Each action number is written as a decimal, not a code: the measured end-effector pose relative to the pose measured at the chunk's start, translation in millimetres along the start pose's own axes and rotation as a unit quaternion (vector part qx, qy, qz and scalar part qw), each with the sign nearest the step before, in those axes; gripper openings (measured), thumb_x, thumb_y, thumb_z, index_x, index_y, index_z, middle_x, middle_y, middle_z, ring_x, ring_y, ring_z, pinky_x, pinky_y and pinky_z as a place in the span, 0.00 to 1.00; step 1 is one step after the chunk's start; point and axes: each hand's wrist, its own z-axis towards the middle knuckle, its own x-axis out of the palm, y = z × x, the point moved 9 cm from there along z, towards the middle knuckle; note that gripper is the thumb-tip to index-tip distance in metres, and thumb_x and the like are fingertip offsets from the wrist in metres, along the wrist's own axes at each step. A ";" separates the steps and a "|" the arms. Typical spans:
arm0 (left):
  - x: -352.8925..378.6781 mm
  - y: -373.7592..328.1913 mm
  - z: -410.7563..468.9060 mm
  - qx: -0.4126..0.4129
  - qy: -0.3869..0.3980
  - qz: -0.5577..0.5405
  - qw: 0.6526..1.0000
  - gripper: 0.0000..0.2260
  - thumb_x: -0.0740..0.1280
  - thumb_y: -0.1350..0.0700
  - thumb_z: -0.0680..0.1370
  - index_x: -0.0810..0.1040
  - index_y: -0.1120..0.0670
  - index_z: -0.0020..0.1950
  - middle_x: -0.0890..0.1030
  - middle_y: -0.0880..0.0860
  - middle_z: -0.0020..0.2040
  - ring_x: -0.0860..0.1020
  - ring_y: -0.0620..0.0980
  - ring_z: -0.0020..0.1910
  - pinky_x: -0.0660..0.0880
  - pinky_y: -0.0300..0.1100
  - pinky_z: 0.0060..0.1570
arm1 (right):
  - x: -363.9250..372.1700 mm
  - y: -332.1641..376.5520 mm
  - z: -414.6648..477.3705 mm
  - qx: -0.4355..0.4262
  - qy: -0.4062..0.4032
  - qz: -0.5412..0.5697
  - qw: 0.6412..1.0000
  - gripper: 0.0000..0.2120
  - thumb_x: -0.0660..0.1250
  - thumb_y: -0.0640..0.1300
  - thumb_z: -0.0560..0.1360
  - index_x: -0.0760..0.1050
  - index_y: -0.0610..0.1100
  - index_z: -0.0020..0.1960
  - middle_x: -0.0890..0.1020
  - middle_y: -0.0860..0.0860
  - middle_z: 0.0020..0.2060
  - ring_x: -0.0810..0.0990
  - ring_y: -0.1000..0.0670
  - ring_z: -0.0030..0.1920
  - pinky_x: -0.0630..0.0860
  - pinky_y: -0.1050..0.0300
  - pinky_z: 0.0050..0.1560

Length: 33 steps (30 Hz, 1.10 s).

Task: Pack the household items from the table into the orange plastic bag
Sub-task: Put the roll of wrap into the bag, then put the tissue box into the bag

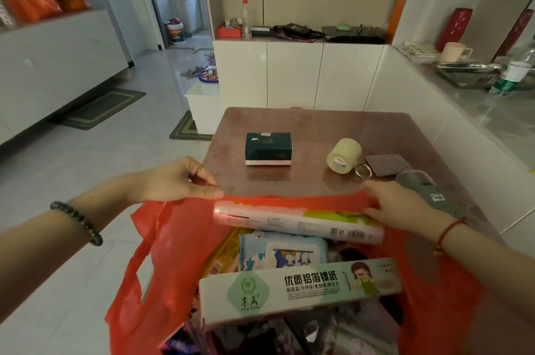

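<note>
The orange bag [162, 253] hangs open at the near edge of the desk [304, 126], already well filled: a long foil box [301, 288] lies across the top, a pack of wet wipes [283, 253] sits behind it, and a long pink roll [289, 221] rests across the far side of the mouth. The left hand [176, 181] is pinched shut on the bag's far rim, thumb and fingers closed on the thin plastic; the right hand [402, 207] lies on the right end of the roll with fingers curled over it, though whether it grips the roll alone or the rim with it cannot be told. The step looks like seating the roll inside, and it would go best by keeping the rim pulled taut and high with the left hand while the right tips one end of the roll down beside the wipes, since laid flat it spans the opening and could catch the film or slide out. Still waiting on the glossy reddish-brown desk are a dark tissue pack [268, 148], a pale roll of paper [344, 155], a metal ring [363, 170] just beside it, a grey cloth [388, 164] and a grey slipper-like thing [425, 186] near the right hand. Around stand white cabinets [295, 73], a cluttered counter and a pale tiled floor [86, 175] with green mats.
</note>
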 end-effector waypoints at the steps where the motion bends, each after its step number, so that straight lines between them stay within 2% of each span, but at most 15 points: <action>1: 2.0 2.2 1.8 0.000 0.023 0.007 1.000 0.16 0.71 0.38 0.64 0.85 0.49 0.42 0.85 0.55 0.41 0.81 0.62 0.40 0.78 0.59 0.44 | 2.5 -6.9 4.9 -0.019 0.035 0.040 0.998 0.10 0.66 0.41 0.71 0.77 0.52 0.49 0.81 0.49 0.51 0.79 0.49 0.53 0.75 0.59 0.53; 3: 0.0 9.4 5.7 -0.006 0.061 0.008 0.998 0.21 0.70 0.33 0.62 0.84 0.47 0.43 0.85 0.55 0.42 0.81 0.63 0.41 0.77 0.61 0.45 | -13.0 -16.8 12.9 -0.042 0.047 0.100 0.993 0.19 0.68 0.36 0.69 0.74 0.60 0.32 0.83 0.51 0.39 0.81 0.54 0.41 0.74 0.67 0.45; 5: -5.5 20.0 9.3 -0.027 0.094 0.010 0.995 0.20 0.70 0.32 0.61 0.84 0.46 0.41 0.86 0.51 0.41 0.83 0.53 0.40 0.80 0.47 0.44 | -40.4 -20.6 14.8 -0.073 0.073 0.210 0.972 0.20 0.74 0.36 0.65 0.78 0.61 0.27 0.84 0.49 0.34 0.81 0.53 0.36 0.76 0.63 0.42; 7: -7.6 33.9 11.0 -0.063 0.150 0.021 0.986 0.17 0.69 0.34 0.63 0.84 0.45 0.40 0.85 0.50 0.39 0.82 0.49 0.39 0.77 0.42 0.43 | -63.7 -7.8 1.4 -0.141 0.190 0.345 0.908 0.08 0.78 0.48 0.59 0.82 0.58 0.32 0.85 0.51 0.31 0.81 0.56 0.33 0.77 0.65 0.37; 8: -8.8 41.7 11.2 -0.082 0.180 0.026 0.980 0.17 0.69 0.34 0.64 0.84 0.46 0.41 0.85 0.51 0.39 0.82 0.49 0.40 0.76 0.43 0.44 | -66.9 1.4 -8.8 -0.167 0.275 0.377 0.869 0.06 0.77 0.54 0.58 0.82 0.57 0.34 0.84 0.54 0.31 0.81 0.58 0.32 0.76 0.67 0.36; 11: -19.6 59.9 21.9 -0.128 0.210 0.043 0.968 0.23 0.69 0.32 0.63 0.83 0.47 0.46 0.85 0.48 0.41 0.83 0.49 0.44 0.78 0.41 0.45 | -37.9 8.3 -25.4 -0.199 0.481 0.314 0.794 0.08 0.74 0.56 0.63 0.82 0.59 0.42 0.84 0.56 0.34 0.80 0.62 0.36 0.74 0.68 0.39; 13: -32.4 66.2 42.0 -0.163 0.164 0.053 0.972 0.32 0.66 0.26 0.59 0.79 0.46 0.53 0.84 0.47 0.43 0.83 0.47 0.43 0.79 0.39 0.42 | -15.4 8.5 -12.6 -0.184 0.530 0.298 0.773 0.11 0.72 0.56 0.65 0.81 0.59 0.48 0.85 0.50 0.39 0.80 0.61 0.39 0.75 0.67 0.43; 14: -38.7 68.8 55.0 -0.174 0.127 0.053 0.975 0.37 0.64 0.24 0.56 0.77 0.46 0.56 0.83 0.47 0.45 0.83 0.45 0.42 0.79 0.38 0.41 | -10.0 10.2 3.5 -0.183 0.514 0.306 0.780 0.13 0.71 0.59 0.66 0.81 0.59 0.49 0.85 0.51 0.40 0.81 0.60 0.41 0.76 0.65 0.45; 16: -48.8 73.0 88.6 -0.186 0.056 0.030 0.981 0.44 0.61 0.22 0.54 0.72 0.47 0.62 0.81 0.47 0.50 0.82 0.43 0.44 0.78 0.36 0.41 | -10.9 12.6 57.8 -0.153 0.410 0.383 0.814 0.21 0.72 0.65 0.61 0.81 0.56 0.50 0.86 0.52 0.44 0.83 0.52 0.46 0.78 0.53 0.51; 17: -50.6 75.6 105.8 -0.189 0.028 0.013 0.982 0.42 0.61 0.24 0.59 0.69 0.49 0.66 0.79 0.47 0.54 0.81 0.43 0.47 0.77 0.36 0.44 | -11.0 10.1 86.7 -0.111 0.349 0.448 0.816 0.26 0.74 0.66 0.56 0.81 0.54 0.50 0.85 0.49 0.47 0.83 0.49 0.48 0.78 0.49 0.52; 19: -56.8 83.6 147.2 -0.194 -0.028 -0.013 0.980 0.32 0.58 0.35 0.72 0.61 0.50 0.72 0.75 0.51 0.62 0.77 0.48 0.54 0.74 0.40 0.50 | -4.3 7.1 144.3 -0.033 0.257 0.539 0.801 0.36 0.77 0.65 0.51 0.77 0.53 0.56 0.82 0.46 0.56 0.82 0.46 0.53 0.78 0.48 0.51; 22: -64.1 104.0 203.3 -0.217 -0.116 -0.041 0.968 0.27 0.56 0.41 0.77 0.56 0.49 0.74 0.66 0.55 0.71 0.72 0.53 0.58 0.71 0.45 0.52 | 26.4 10.1 212.3 0.088 0.180 0.569 0.797 0.42 0.72 0.61 0.59 0.64 0.52 0.69 0.70 0.46 0.68 0.76 0.47 0.57 0.78 0.49 0.50; 26: -59.4 141.2 250.9 -0.254 -0.184 -0.124 0.941 0.29 0.56 0.41 0.77 0.52 0.48 0.75 0.61 0.56 0.74 0.67 0.60 0.67 0.71 0.54 0.59 | 82.7 18.2 270.0 0.209 0.132 0.585 0.773 0.40 0.65 0.63 0.69 0.54 0.49 0.74 0.64 0.44 0.72 0.71 0.41 0.65 0.77 0.48 0.44; 30: -32.4 180.9 270.7 -0.322 -0.189 -0.206 0.905 0.30 0.56 0.40 0.77 0.53 0.52 0.74 0.65 0.58 0.72 0.69 0.59 0.65 0.70 0.55 0.58 | 142.2 41.5 294.0 0.253 0.158 0.630 0.717 0.45 0.64 0.69 0.64 0.55 0.47 0.73 0.66 0.43 0.70 0.68 0.39 0.66 0.71 0.40 0.62; 33: -15.0 182.9 277.4 -0.318 -0.195 -0.276 0.886 0.27 0.59 0.42 0.77 0.60 0.57 0.70 0.70 0.59 0.67 0.72 0.57 0.58 0.70 0.51 0.54 | 157.2 49.5 298.9 0.256 0.132 0.636 0.716 0.35 0.61 0.63 0.72 0.58 0.44 0.71 0.68 0.44 0.68 0.67 0.41 0.67 0.66 0.43 0.65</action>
